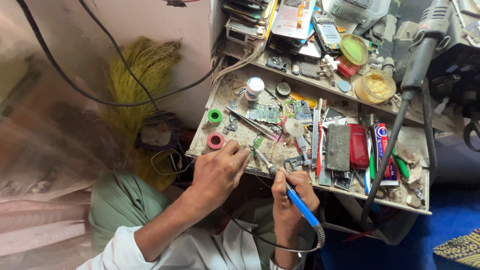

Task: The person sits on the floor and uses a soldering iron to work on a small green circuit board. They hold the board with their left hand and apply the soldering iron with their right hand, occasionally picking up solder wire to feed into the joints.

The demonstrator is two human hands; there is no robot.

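Observation:
My right hand grips a blue-handled soldering iron, its metal tip slanting up-left toward a small green circuit piece at the near edge of the worktable. My left hand rests on that edge with its fingertips pressed down beside the small green piece; whether it pinches the piece is hidden. The iron's dark cord loops down under my wrists. Just beyond my fingers lie metal tweezers and a larger green circuit board.
A pink tape roll and a green roll sit left of my hand. A dark grey phone, a red phone, tubes, a white jar and yellow tubs crowd the table. A hot-air gun hangs at right. A yellow broom leans left.

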